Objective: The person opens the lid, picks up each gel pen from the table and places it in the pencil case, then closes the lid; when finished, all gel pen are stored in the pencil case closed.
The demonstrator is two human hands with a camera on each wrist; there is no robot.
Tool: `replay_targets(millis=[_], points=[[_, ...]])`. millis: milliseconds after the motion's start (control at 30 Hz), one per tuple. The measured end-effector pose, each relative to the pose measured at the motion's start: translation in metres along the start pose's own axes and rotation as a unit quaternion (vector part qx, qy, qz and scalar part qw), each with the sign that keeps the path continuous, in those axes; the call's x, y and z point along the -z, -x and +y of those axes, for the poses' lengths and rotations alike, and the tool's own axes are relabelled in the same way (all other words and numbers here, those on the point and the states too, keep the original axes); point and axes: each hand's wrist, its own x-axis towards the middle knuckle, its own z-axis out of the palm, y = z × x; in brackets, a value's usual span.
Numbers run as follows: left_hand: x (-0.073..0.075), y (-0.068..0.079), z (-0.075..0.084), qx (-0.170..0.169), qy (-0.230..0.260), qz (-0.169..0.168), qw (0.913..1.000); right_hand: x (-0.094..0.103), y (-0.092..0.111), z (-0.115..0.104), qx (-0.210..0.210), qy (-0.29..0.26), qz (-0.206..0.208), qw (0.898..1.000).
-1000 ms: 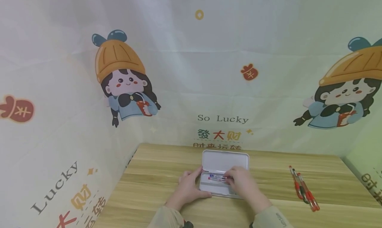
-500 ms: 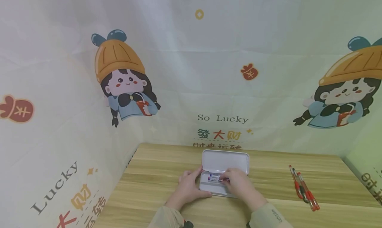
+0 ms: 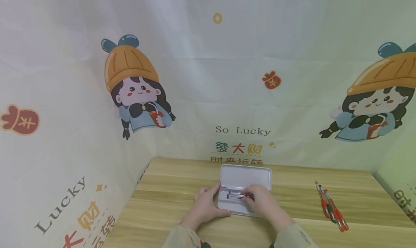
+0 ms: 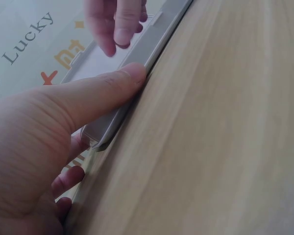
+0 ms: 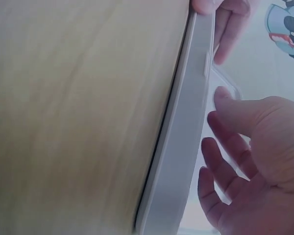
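A white pencil case (image 3: 224, 206) lies on the table with its lid (image 3: 246, 176) tipped back. Slim clear pens (image 3: 234, 196) with blue and red ends lie side by side in the rear part of its tray. My left hand (image 3: 204, 207) holds the case's left end, thumb (image 4: 105, 90) along the front rim and fingers round the side. Over the tray's right half is my right hand (image 3: 262, 201), fingertips down at the pens and hiding their right ends. In the right wrist view its thumb and fingers (image 5: 235, 147) are loosely bent and apart, with nothing seen between them.
Several red and black pens (image 3: 337, 213) lie in a loose bunch on the wooden table (image 3: 302, 190), right of the case. A printed cloth (image 3: 195, 96) hangs right behind the table's back edge and along its left side.
The right hand has shifted slightly left, then back a little right over the tray, and the pens' visible ends have turned from mostly red to blue and red. The left hand stays put.
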Motion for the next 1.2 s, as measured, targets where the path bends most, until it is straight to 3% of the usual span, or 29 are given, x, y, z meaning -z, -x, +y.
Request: replay_targets(millis=[233,633,900,1200], points=[[-0.001,0.001,0.0,-0.002,-0.002,0.006,1.0,0.01,0.008,0.006,-0.054,-0.061,0.036,0.996],[-0.003,0.0,-0.001,0.0,-0.003,0.006,1.0,0.036,0.028,0.03,-0.061,-0.065,0.141,0.986],[-0.001,-0.001,-0.002,0.0,-0.002,0.004,1.0,0.053,0.039,0.045,-0.091,-0.059,0.168,0.98],[-0.002,-0.001,-0.002,0.0,-0.01,0.004,0.9999,0.065,0.056,0.068,-0.137,-0.036,0.171,0.975]])
